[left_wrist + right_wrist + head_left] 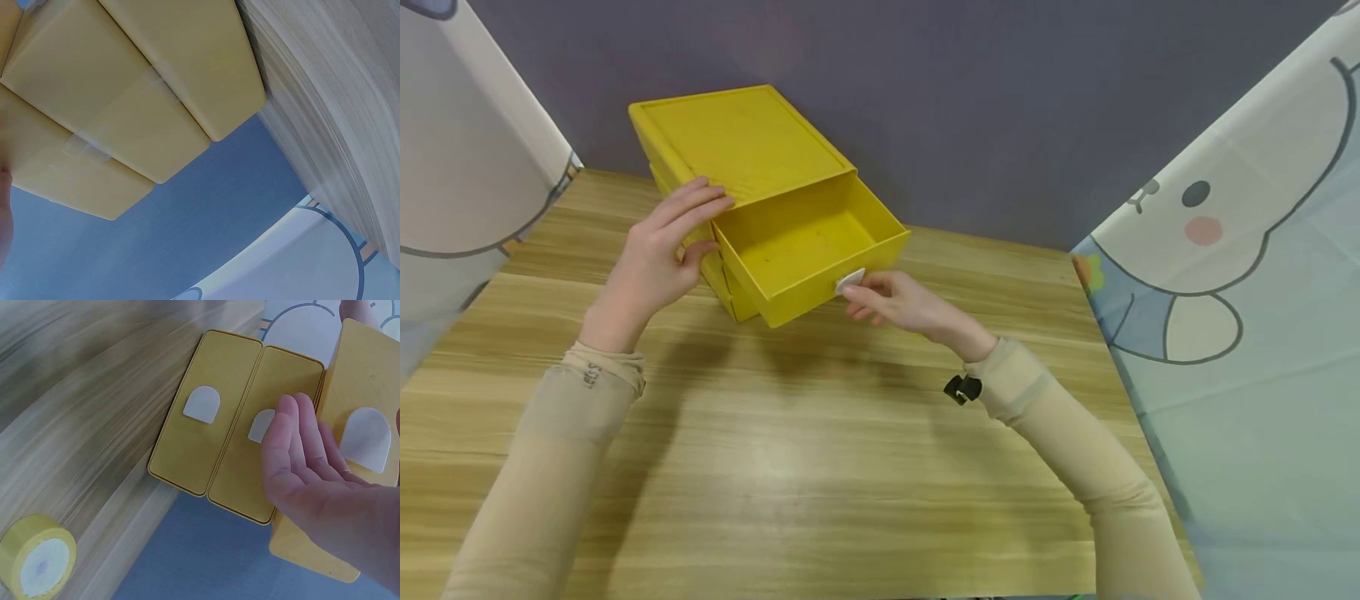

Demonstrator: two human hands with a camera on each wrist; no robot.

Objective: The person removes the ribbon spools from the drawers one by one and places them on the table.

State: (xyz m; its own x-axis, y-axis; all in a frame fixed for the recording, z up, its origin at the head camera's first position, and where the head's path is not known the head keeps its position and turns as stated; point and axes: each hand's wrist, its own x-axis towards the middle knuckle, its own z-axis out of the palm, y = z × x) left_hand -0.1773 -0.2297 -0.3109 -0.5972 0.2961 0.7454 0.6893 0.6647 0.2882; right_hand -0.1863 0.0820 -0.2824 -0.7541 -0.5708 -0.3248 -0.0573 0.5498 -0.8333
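A yellow drawer cabinet point(741, 137) stands at the back of the wooden table, turned at an angle. Its top drawer point(805, 242) is pulled well out, and its inside looks bare. My right hand point(898, 304) pinches the white handle point(850, 282) on that drawer's front, thumb on the near side. My left hand point(662, 250) rests on the cabinet's top left edge, fingers stretched over the top and thumb down by the side. The right wrist view shows two lower drawers pushed in, each with a white handle point(202, 404). Only a little of the left hand point(5, 212) shows in the left wrist view.
A round yellow thing with a white face point(45, 565) sits on the table near the right forearm, mostly hidden in the head view. A dark grey wall point(962, 125) rises behind the cabinet. Cloths with cartoon prints point(1247, 400) hang at both sides.
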